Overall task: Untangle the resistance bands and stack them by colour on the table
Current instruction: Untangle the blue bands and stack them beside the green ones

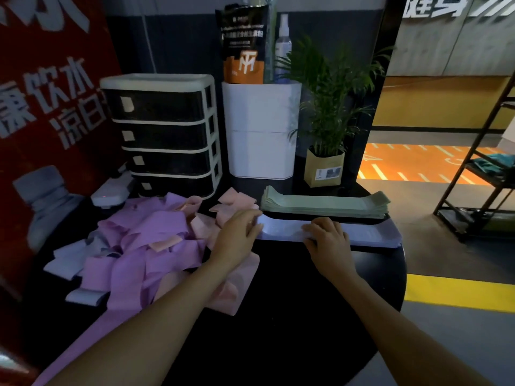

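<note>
A flat pale-blue band stack (367,234) lies across the right part of the black table (292,316). My left hand (237,238) lies on the stack's left end with its fingers straight. My right hand (327,236) presses down on the stack's middle, fingers flat. Behind it sits a neat stack of green bands (326,206). To the left is a tangled heap of purple bands (145,246) mixed with pink bands (234,203) and a few pale-blue ones (69,259).
A black-and-white drawer unit (164,135), a white box (260,129) with a pouch and a spray bottle on it, and a potted plant (324,165) line the table's back. A water bottle (47,207) stands at the left. The table's round edge drops to the floor at right.
</note>
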